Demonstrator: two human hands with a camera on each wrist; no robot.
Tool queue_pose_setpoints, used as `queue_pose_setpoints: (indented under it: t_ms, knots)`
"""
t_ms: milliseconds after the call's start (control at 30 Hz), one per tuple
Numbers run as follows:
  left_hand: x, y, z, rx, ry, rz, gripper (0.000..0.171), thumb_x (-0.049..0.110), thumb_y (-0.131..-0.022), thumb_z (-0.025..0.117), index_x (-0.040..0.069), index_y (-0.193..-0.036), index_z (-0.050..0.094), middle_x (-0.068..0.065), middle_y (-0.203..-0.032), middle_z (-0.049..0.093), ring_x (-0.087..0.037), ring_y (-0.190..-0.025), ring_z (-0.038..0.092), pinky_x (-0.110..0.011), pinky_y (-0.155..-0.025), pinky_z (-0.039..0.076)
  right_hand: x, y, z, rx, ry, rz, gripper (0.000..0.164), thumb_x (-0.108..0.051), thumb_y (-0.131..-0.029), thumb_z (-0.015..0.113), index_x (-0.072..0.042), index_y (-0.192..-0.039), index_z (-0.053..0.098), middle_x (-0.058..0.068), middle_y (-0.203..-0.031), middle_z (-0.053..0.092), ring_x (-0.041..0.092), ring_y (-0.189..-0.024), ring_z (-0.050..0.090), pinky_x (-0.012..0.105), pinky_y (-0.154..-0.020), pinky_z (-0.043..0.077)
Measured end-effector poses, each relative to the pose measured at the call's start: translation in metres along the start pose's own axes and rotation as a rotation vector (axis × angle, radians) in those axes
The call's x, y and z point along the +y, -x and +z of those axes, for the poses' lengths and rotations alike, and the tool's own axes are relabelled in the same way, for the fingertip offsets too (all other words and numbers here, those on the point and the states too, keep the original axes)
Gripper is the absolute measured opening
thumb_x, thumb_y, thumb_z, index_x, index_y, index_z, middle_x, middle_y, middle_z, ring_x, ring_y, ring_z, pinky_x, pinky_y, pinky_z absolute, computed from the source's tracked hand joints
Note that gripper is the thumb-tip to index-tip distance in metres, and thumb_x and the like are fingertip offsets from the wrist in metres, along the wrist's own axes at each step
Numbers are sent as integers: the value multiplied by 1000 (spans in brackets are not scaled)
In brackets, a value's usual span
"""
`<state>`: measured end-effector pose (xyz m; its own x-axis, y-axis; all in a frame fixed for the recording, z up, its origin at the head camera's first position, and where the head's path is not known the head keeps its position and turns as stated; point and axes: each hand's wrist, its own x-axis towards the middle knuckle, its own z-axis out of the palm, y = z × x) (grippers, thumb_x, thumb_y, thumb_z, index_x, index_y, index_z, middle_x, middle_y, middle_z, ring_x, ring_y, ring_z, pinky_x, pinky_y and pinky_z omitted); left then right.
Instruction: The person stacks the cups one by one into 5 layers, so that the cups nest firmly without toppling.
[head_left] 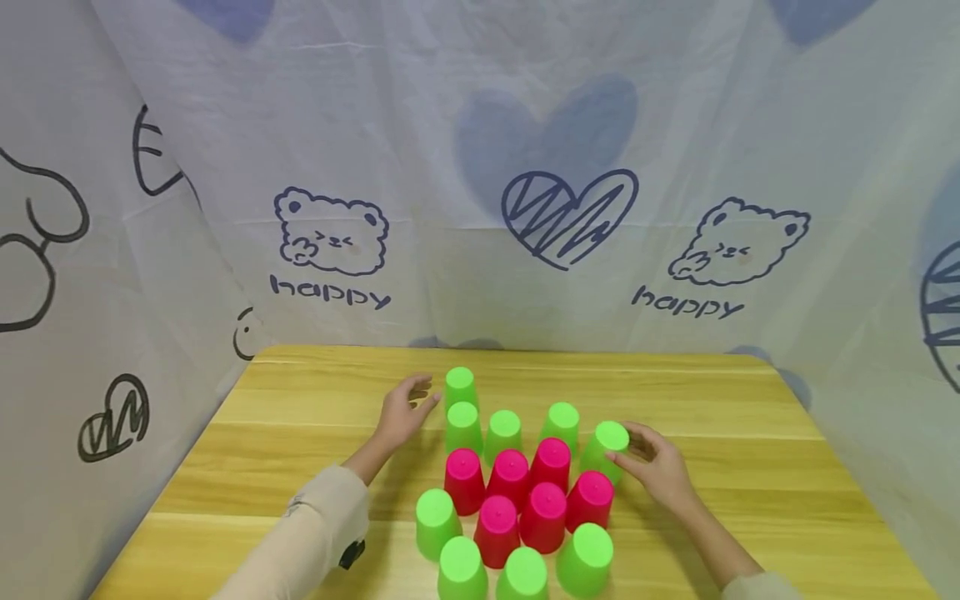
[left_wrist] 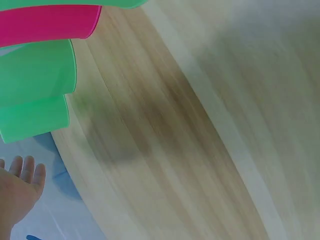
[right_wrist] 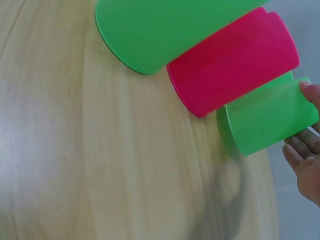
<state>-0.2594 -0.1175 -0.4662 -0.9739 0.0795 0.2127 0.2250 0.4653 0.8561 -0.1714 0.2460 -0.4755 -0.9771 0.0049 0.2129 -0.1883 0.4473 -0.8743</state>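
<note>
My right hand (head_left: pixel 660 467) grips a green cup (head_left: pixel 602 452) at the back right of the group. In the right wrist view, the thumb rests on that cup (right_wrist: pixel 270 117) near its narrow end and the fingers pass behind it; it leans slightly. My left hand (head_left: pixel 405 410), fingers loosely bent and holding nothing, is just left of the farthest green cup (head_left: pixel 460 385). In the left wrist view, this hand (left_wrist: pixel 20 192) is apart from the green cups (left_wrist: pixel 37 72). Several pink cups (head_left: pixel 498 530) stand upside down in the middle of the group.
More upside-down green cups (head_left: pixel 585 562) line the near side, and others (head_left: pixel 503 435) stand behind the pink ones. All are on a wood-grain table (head_left: pixel 750 467). A white cloth (head_left: pixel 450 250) with drawn hearts and bears hangs behind the table and along its sides.
</note>
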Motion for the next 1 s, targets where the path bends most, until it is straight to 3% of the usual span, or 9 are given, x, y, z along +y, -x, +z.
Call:
queue_pose_setpoints:
  t_ms: [333,733,1000]
  knots:
    - [6,12,-5,-27,46,-27,39,13,-87,63,-4,-121,54,-23,-122,58,-36,-109,57,-49,-93,48,-5,-4,-14,-2,33,-17,42,-9,-81,71,5,-118,57,24,-112,63,-14,-91,53,9,-82,47]
    - [1,26,5,-72,116,-55,44,14,-84,68,-3,-121,54,-22,-121,59,-35,-112,57,-48,-94,47,-26,-16,-25,31,63,-23,44,-9,-80,71,5,-119,56,25,-113,63,-17,-89,50,14,-84,50]
    - [-1,33,14,-72,166,-43,42,10,-80,71,-5,-116,57,-23,-114,62,-38,-107,58,-48,-90,49,-40,-23,-32,7,66,-5,47,-10,-82,70,6,-122,54,26,-116,61,-18,-88,50,6,-78,47]
